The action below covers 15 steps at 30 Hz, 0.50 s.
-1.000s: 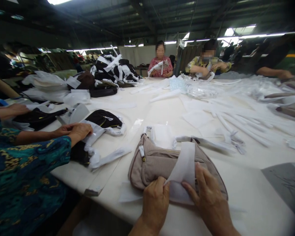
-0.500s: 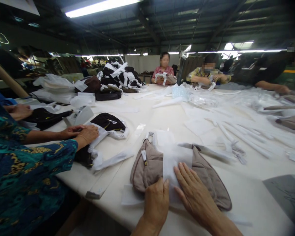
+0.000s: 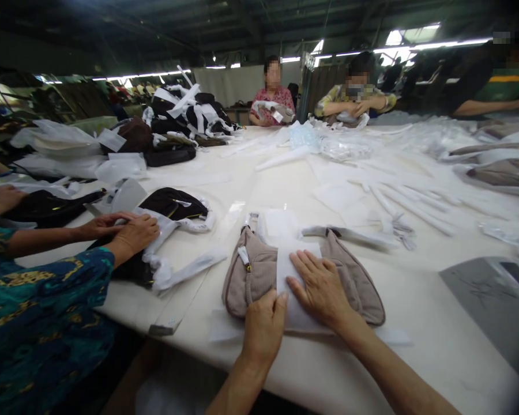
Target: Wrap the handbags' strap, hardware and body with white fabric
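Low in the middle of the head view, the beige bag (image 3: 259, 271) lies flat on the white table (image 3: 415, 323), a white paper strip (image 3: 292, 276) across it. Her right hand (image 3: 322, 288) presses open-palmed on the strip; her left hand (image 3: 263, 325) pinches its near edge. Smooth, taut folding would serve best. At left, a co-worker's hand (image 3: 134, 233) rests on a black bag (image 3: 173, 204). Others sit at the dim hall's far end.
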Each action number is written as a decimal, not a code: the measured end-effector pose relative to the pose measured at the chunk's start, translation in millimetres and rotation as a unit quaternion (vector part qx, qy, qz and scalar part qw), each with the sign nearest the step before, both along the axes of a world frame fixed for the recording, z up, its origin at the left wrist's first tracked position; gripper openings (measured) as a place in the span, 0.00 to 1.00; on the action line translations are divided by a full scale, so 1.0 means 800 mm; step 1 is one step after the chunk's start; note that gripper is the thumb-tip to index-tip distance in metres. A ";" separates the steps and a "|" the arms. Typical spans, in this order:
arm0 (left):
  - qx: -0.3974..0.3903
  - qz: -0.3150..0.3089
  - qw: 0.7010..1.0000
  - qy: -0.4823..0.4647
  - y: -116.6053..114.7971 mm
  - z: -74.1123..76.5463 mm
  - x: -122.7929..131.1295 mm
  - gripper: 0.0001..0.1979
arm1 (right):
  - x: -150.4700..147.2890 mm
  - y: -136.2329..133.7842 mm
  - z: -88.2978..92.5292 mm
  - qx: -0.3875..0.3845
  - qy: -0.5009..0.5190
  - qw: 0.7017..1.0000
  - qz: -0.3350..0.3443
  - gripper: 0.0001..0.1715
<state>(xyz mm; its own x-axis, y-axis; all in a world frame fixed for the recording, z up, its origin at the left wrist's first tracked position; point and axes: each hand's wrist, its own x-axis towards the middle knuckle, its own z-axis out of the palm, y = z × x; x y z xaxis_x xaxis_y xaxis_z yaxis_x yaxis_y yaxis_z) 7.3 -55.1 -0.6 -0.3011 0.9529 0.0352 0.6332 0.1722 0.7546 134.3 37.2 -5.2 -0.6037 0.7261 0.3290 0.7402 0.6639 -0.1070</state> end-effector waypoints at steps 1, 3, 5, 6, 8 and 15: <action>-0.007 0.002 1.000 -0.015 0.000 0.000 -0.003 0.18 | 0.001 -0.001 0.000 -0.002 0.004 1.000 -0.001 0.27; -0.028 -0.002 0.999 -0.038 -0.001 0.003 -0.011 0.16 | 0.001 0.000 0.001 -0.006 0.007 1.000 -0.001 0.27; -0.040 -0.011 0.999 -0.008 0.000 0.016 -0.019 0.13 | 0.000 0.001 0.005 -0.013 0.008 1.000 -0.002 0.27; -0.035 -0.008 0.999 0.030 0.001 0.025 -0.022 0.12 | 0.000 0.002 0.007 -0.017 0.008 1.000 -0.002 0.27; 0.021 0.012 0.993 0.114 0.009 0.049 -0.023 0.10 | 0.000 0.002 0.010 -0.026 0.007 1.000 0.000 0.26; 0.136 -0.229 0.956 0.125 0.096 0.062 0.009 0.17 | -0.007 0.005 0.010 -0.050 0.066 0.996 0.021 0.20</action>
